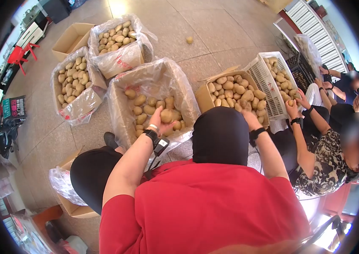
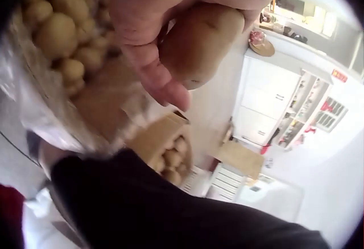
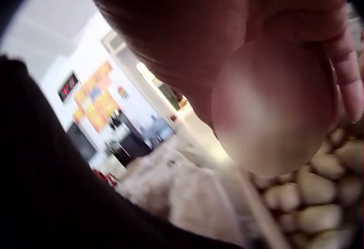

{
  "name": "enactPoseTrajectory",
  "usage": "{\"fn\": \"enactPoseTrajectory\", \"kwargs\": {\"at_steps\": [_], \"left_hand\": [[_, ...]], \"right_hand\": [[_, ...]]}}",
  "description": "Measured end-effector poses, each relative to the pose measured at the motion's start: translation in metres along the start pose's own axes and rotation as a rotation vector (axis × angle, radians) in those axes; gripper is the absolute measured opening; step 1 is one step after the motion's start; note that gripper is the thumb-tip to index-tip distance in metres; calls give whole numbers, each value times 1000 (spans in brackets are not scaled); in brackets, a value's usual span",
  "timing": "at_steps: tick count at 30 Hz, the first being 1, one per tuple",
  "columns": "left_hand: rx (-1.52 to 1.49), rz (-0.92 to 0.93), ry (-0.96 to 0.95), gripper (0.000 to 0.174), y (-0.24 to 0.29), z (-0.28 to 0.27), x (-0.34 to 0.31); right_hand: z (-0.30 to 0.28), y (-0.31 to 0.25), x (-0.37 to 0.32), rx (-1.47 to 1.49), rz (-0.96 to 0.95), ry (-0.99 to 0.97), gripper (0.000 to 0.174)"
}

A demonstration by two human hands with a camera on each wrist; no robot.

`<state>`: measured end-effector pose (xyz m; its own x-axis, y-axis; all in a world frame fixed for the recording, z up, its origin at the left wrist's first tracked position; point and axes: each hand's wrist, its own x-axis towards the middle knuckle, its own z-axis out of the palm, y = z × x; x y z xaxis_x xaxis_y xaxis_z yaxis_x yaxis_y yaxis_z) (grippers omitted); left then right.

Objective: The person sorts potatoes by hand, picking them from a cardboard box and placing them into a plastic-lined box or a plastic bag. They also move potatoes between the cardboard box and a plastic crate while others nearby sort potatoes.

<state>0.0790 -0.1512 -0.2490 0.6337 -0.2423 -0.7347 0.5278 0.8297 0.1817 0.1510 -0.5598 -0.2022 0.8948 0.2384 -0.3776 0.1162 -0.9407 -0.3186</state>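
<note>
My left hand holds a potato over the near right part of a large carton lined with clear plastic. In the left wrist view, fingers and thumb curl round this potato. More potatoes lie loose on the carton's bottom. To the right, my right hand is at the near edge of a smaller carton heaped with potatoes. A smooth, blurred oval potato sits against its palm in the right wrist view, with fingers bent around it.
Two more lined cartons of potatoes stand at the upper left, beside an open cardboard box. A white crate of potatoes adjoins the smaller carton. Another person's hands work there. One potato lies on the floor.
</note>
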Motion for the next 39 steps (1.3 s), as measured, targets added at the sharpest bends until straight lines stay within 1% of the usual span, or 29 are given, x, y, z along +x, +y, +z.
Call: {"fn": "enactPoseTrajectory", "kwargs": {"at_steps": [1, 2, 4, 5, 7, 9, 11, 12, 14, 15, 16, 17, 18, 19, 20, 21, 22, 24, 26, 28, 30, 31, 32, 33, 34, 35, 37, 38, 39], "left_hand": [[63, 36, 142, 46, -3, -12, 1], [69, 27, 146, 46, -5, -15, -1], [152, 101, 280, 48, -8, -18, -4], [136, 131, 293, 42, -7, -14, -6], [128, 117, 361, 45, -4, -12, 2], [116, 114, 427, 48, -3, -11, 7], [380, 232, 413, 49, -7, -12, 8], [385, 231, 417, 49, -9, -17, 10], [907, 143, 408, 35, -13, -40, 23], [1231, 256, 511, 31, -18, -42, 25], [1231, 256, 517, 31, -21, -46, 23], [1511, 337, 476, 32, -24, -50, 22], [1788, 419, 424, 34, -26, -38, 9], [1876, 358, 378, 36, -26, -26, -3], [1869, 359, 384, 36, -29, -27, -5], [2005, 380, 317, 38, -32, -30, -7], [2139, 398, 246, 41, -35, -33, -9], [2128, 364, 246, 42, -37, -32, -11], [2120, 332, 241, 43, -33, -28, -11], [2073, 155, 227, 47, -25, -20, -2], [1937, 175, 178, 48, -16, -12, 14], [1808, 189, 127, 49, -13, -9, 21], [1804, 192, 128, 49, -14, 2, 20], [1309, 161, 74, 48, -15, 22, 14], [814, 127, 20, 47, -16, 42, 7], [813, 132, 20, 47, -15, 57, 1], [551, 136, -199, 46, -11, 84, -13], [551, 140, -200, 46, -10, 96, -22], [447, 122, -297, 50, -8, 107, -31]], "right_hand": [[32, 35, -5, -62, -8, 4, 27], [82, 93, -4, -149, -38, -12, 27], [72, 58, -41, -188, 164, -50, 28], [80, 58, -49, -179, 176, -54, 28], [93, 54, -60, -69, 117, 106, 29], [97, 51, -60, -26, 189, 64, 29], [97, 46, -57, -1, 275, 18, 31], [98, 47, -54, -28, 280, 14, 31], [101, 51, -47, -122, 253, 50, 33], [100, 52, -44, -146, 252, 59, 33], [100, 52, -42, -147, 261, 59, 34], [99, 51, -38, -46, 345, 21, 36], [100, 52, -36, -46, 340, 20, 36], [104, 57, -34, 9, 362, 14, 35], [108, 61, -31, 62, 383, 7, 35], [125, 79, -27, 55, 374, 5, 35], [151, 105, -22, 14, 288, 56, 34], [160, 124, -18, -32, 195, 104, 33], [155, 126, -16, 87, 118, 119, 33], [132, 121, -10, 190, 112, 100, 36], [84, 81, -11, 663, 289, 179, 35], [71, 76, 2, 939, 338, 104, 35], [30, 42, 0, 980, 311, 55, 38], [-24, -8, -8, 1022, 284, 7, 42], [-54, -35, -8, 1094, 203, -45, 44], [-79, -57, -6, 1163, 120, -98, 46], [-122, -105, -9, 1241, -122, -192, 53], [-137, -127, -14, 1240, -126, -192, 53], [-150, -147, -19, 1224, -235, -281, 55]]}}
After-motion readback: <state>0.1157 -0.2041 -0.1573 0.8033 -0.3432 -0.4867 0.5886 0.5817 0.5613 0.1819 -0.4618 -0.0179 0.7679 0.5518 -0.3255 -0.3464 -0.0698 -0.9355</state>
